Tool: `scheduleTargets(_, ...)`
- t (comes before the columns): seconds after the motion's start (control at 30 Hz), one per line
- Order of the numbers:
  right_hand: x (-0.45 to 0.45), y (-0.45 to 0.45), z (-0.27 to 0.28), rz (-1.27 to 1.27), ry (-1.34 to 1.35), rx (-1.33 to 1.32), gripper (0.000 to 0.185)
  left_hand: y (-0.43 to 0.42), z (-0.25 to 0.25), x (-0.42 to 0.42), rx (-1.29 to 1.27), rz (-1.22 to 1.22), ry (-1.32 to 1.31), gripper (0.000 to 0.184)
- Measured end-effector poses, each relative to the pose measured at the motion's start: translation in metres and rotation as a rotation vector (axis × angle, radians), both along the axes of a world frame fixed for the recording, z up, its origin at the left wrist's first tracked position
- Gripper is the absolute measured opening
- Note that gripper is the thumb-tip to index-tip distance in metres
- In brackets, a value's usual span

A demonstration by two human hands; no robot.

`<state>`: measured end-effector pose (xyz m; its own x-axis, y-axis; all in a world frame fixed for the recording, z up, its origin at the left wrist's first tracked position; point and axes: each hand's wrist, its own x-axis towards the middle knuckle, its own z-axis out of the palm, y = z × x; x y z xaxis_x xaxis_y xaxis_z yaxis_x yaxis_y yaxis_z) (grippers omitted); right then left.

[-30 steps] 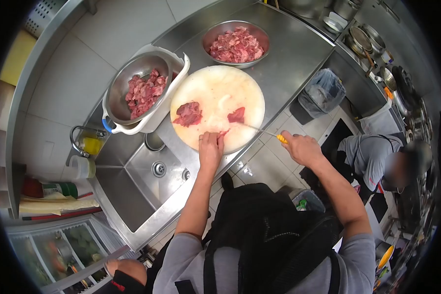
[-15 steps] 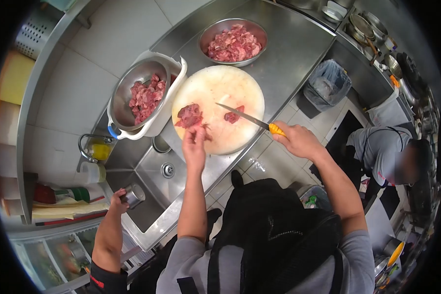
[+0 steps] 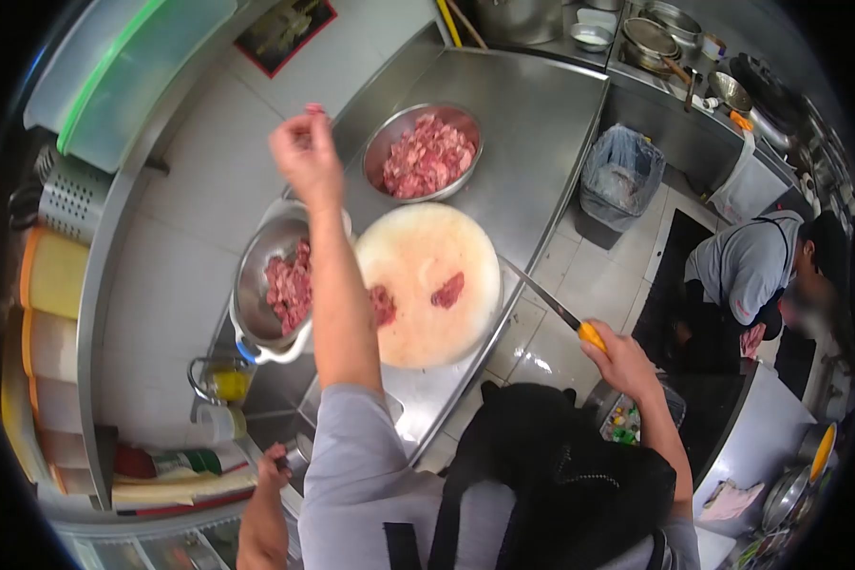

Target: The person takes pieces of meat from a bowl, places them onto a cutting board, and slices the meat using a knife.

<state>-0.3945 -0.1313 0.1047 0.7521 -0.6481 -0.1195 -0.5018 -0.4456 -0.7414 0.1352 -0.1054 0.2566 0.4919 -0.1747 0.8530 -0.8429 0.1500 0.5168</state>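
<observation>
My left hand point(image 3: 309, 160) is raised at the end of an outstretched arm, beyond the cutting board, with a small red scrap of meat point(image 3: 315, 109) pinched at its fingertips. My right hand point(image 3: 627, 366) grips the yellow handle of a knife point(image 3: 551, 302), whose tip is by the right edge of the round white cutting board point(image 3: 423, 337). On the board lie a dark red meat piece point(image 3: 448, 291) and another piece point(image 3: 383, 306), partly hidden by my left forearm. Cut meat fills one metal bowl point(image 3: 376, 157); a second metal bowl point(image 3: 256, 256) also contains meat.
A white basin point(image 3: 283, 355) sits under the second bowl. At lower left, another person's hand point(image 3: 273, 467) holds a metal container point(image 3: 298, 452). A lined bin point(image 3: 622, 176) stands past the steel counter point(image 3: 522, 123). Another person point(image 3: 746, 266) bends at the right.
My left hand has lifted from the meat on the board and swung forward, carrying a small scrap. My right hand has drawn the knife off the meat toward the board's right edge. The view has shifted.
</observation>
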Motion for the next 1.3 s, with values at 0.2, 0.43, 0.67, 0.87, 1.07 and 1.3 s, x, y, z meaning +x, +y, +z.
scheduleTargets(0.2,-0.038,0.021,-0.006,-0.203,0.078,0.035,0.041,-0.048,-0.129,0.031,0.838,0.119,-0.091,0.019)
scheduleTargets(0.43,-0.054,0.029,-0.019,-0.259,0.025,0.042,0.043,0.102,-0.18,-0.114,1.374,-0.515,0.369,0.033)
scheduleTargets(0.67,-0.024,0.016,-0.018,-0.036,0.037,0.101,0.044,0.15,-0.271,-0.124,0.735,-0.317,0.587,0.019)
scheduleTargets(0.87,0.0,0.021,-0.019,0.061,-0.042,0.085,0.044,0.19,-0.276,-0.122,0.441,-0.401,1.257,0.027)
scheduleTargets(1.07,-0.001,0.026,-0.026,0.112,-0.016,0.13,0.044,0.217,-0.226,-0.135,0.555,-0.365,1.478,0.031)
scheduleTargets(1.3,0.001,0.03,-0.027,0.119,0.003,0.136,0.043,0.243,-0.236,-0.129,1.071,-0.025,0.552,0.065)
